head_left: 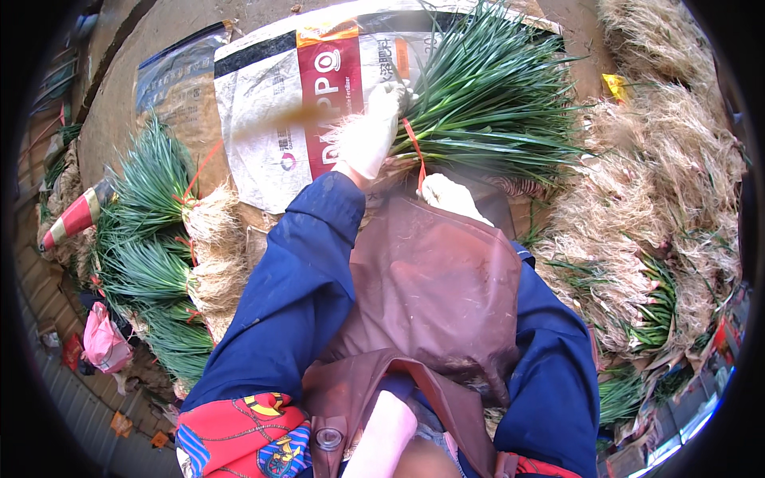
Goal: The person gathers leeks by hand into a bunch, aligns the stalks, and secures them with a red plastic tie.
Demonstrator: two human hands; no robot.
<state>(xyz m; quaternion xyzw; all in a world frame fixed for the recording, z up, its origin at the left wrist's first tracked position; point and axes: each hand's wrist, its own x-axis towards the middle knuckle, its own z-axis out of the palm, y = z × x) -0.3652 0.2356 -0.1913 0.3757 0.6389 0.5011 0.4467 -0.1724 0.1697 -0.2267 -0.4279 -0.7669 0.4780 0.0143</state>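
A thick bunch of slender green scallions lies across a printed white sack, its leaves fanning to the right. My left hand, in a white glove, is closed around the pale root end of that bunch. Just right of this hand, a red tie crosses the stalks and hangs down toward me. My right hand, also gloved, is at the tie's lower end with its fingers closed there. The brown apron hides part of the right hand.
Tied scallion bunches are stacked at the left with roots facing inward. A large heap of straw-coloured roots fills the right side. A red-and-white cone-shaped object and a pink bag lie far left.
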